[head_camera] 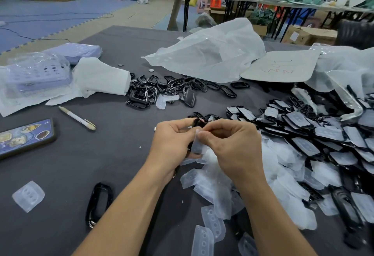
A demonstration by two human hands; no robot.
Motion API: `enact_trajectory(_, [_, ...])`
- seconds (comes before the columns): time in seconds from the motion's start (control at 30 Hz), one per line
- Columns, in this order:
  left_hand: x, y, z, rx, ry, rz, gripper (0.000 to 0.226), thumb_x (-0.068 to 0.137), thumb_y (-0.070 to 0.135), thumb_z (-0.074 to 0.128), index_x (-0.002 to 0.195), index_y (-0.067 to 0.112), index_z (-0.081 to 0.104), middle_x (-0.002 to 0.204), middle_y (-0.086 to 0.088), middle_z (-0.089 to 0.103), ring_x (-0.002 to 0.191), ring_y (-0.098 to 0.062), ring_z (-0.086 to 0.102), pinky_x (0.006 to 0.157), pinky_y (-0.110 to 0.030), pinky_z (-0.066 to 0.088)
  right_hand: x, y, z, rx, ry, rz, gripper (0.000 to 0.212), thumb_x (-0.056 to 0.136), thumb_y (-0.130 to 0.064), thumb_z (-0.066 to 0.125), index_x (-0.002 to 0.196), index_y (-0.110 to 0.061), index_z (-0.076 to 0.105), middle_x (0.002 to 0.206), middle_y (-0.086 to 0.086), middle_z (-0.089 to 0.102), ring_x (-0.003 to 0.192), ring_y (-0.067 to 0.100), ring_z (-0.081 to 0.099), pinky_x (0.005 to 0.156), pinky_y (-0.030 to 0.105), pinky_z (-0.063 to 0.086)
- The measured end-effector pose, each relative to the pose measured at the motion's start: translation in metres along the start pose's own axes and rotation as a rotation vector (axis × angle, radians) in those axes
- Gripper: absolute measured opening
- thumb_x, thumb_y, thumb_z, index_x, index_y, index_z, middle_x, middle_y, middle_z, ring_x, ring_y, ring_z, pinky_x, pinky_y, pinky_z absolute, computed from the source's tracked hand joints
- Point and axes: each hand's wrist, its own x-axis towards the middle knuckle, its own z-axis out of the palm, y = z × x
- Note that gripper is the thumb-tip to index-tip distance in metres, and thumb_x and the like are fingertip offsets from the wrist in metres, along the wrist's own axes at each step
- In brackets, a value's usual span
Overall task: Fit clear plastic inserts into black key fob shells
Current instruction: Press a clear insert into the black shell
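Note:
My left hand [172,140] grips a black key fob shell [198,122] above the middle of the table; most of the shell is hidden by my fingers. My right hand [230,144] pinches a clear plastic insert [197,146] against that shell, fingertips meeting the left hand's. Under my right wrist lies a heap of loose clear inserts [214,191]. Empty black shells [149,91] are piled further back. To the right spreads a pile of shells with inserts in them [307,134].
A grey cloth covers the table [101,154]. On it lie a phone [24,136] and a pen [77,118] at the left, a lone insert [28,196], a single black shell [99,203] near my left forearm, plastic bags [208,53] behind, and wrapped purple trays [38,73].

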Motion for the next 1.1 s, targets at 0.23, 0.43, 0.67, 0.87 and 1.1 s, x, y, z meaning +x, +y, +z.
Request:
enact_trajectory(0.23, [-0.003, 0.003, 0.006, -0.17, -0.162, -0.05, 0.025, 0.104, 0.017, 0.06, 0.095, 0.011, 0.083, 0.095, -0.018, 0.077, 0.083, -0.025, 0.072, 0.078, -0.048, 0.065, -0.001, -0.003, 0.004, 0.025, 0.134, -0.028, 0.015, 0.078, -0.015, 0.088, 0.069, -0.022, 0.078, 0.061, -0.006, 0.072, 0.054, 0.014, 0.067, 0.052, 0.018, 0.051])
enact_trajectory(0.43, [-0.003, 0.005, 0.004, -0.233, -0.176, -0.105, 0.038, 0.107, 0.009, 0.049, 0.096, 0.014, 0.084, 0.101, -0.019, 0.079, 0.087, -0.027, 0.075, 0.076, -0.05, 0.066, 0.0, -0.001, 0.003, -0.054, 0.152, -0.03, 0.017, 0.079, -0.016, 0.087, 0.069, -0.023, 0.076, 0.06, -0.008, 0.07, 0.052, 0.007, 0.063, 0.052, 0.02, 0.049])
enact_trajectory(0.67, [-0.005, 0.007, 0.002, -0.2, -0.195, -0.106, 0.032, 0.1, 0.003, 0.053, 0.105, 0.012, 0.083, 0.09, -0.012, 0.076, 0.076, -0.018, 0.074, 0.068, -0.036, 0.062, 0.004, 0.003, -0.002, -0.054, 0.133, 0.019, 0.018, 0.077, -0.013, 0.087, 0.067, -0.022, 0.075, 0.059, -0.007, 0.071, 0.052, 0.007, 0.065, 0.053, 0.02, 0.049])
enact_trajectory(0.87, [-0.007, 0.006, 0.003, -0.116, -0.251, -0.017, 0.046, 0.086, -0.021, 0.055, 0.114, 0.007, 0.078, 0.092, -0.012, 0.075, 0.08, -0.016, 0.072, 0.076, -0.031, 0.063, 0.005, 0.005, -0.001, -0.048, 0.182, 0.085, 0.023, 0.071, -0.022, 0.091, 0.07, -0.018, 0.069, 0.06, -0.003, 0.07, 0.052, 0.009, 0.062, 0.056, 0.029, 0.053])
enact_trajectory(1.1, [-0.007, 0.005, 0.006, -0.184, -0.192, 0.003, 0.038, 0.092, -0.018, 0.059, 0.121, 0.003, 0.072, 0.103, -0.018, 0.079, 0.096, -0.027, 0.078, 0.073, -0.031, 0.064, 0.013, 0.009, -0.012, 0.181, 0.087, 0.178, 0.011, 0.084, -0.011, 0.076, 0.073, -0.013, 0.074, 0.061, 0.002, 0.069, 0.051, 0.005, 0.057, 0.054, 0.017, 0.044])
